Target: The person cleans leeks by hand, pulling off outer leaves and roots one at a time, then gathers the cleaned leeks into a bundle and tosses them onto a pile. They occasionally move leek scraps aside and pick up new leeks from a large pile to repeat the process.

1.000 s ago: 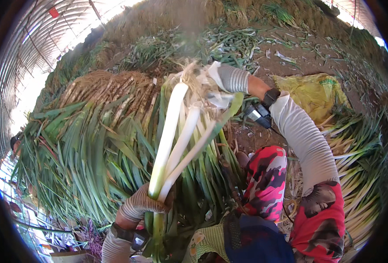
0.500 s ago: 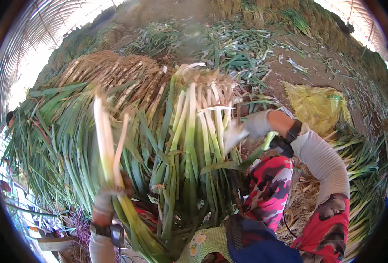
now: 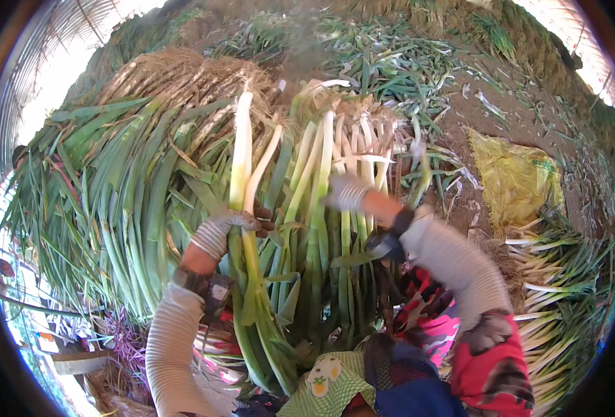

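Observation:
My left hand (image 3: pixel 227 229), in a striped glove, is closed around the green part of a few long green onions (image 3: pixel 241 156). Their white stems and stringy roots point up and away, and their leaves trail down toward my lap. My right hand (image 3: pixel 349 192), also gloved, is over a row of peeled green onions (image 3: pixel 325 149) lying across my legs; its fingers are smeared by motion. Right of that hand, a blurred strip of pale green leaf (image 3: pixel 423 167) shows above the ground.
Unpeeled green onions (image 3: pixel 123 160) with brown roots form a big pile at left. Leaf scraps (image 3: pixel 384 62) litter the ground ahead. A yellow woven sack (image 3: pixel 516 177) lies at right, beyond stacked cleaned green onions (image 3: pixel 551 313). Purple strings (image 3: pixel 130 347) hang at lower left.
My left hand has moved up and right with the green onions. My right hand has swung left from beside my knee to the peeled row.

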Demonstrator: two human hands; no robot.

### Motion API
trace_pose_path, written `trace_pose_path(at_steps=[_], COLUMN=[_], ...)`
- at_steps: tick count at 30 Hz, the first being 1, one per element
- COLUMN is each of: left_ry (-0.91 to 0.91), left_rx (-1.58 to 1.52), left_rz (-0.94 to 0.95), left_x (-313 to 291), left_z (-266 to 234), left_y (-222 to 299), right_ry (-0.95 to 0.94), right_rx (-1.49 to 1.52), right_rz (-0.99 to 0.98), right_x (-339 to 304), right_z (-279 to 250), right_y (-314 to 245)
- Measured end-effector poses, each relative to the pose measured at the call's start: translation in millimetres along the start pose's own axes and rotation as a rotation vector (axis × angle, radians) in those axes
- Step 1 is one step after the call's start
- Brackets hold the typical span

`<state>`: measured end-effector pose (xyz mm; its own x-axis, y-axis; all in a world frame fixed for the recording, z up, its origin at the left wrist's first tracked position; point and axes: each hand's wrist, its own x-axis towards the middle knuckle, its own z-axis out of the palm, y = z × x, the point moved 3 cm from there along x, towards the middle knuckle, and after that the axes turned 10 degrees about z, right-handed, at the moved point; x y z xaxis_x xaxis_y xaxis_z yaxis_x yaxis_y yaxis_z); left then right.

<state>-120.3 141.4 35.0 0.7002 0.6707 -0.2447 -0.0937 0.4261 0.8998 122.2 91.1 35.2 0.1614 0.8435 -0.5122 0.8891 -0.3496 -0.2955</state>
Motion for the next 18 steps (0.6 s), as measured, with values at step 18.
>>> trace_pose_path(at_steps=[18], left_ry=[-0.165], left_rx=[0.354], left_rz=[0.140], left_x=[84.4], left_z=[-11.6], left_y=[-46.2], right_ry=[0.225], right_rx=[1.108], right_rz=[-0.086], right_x=[21.2], right_z=[23.7], right_y=[45.2])
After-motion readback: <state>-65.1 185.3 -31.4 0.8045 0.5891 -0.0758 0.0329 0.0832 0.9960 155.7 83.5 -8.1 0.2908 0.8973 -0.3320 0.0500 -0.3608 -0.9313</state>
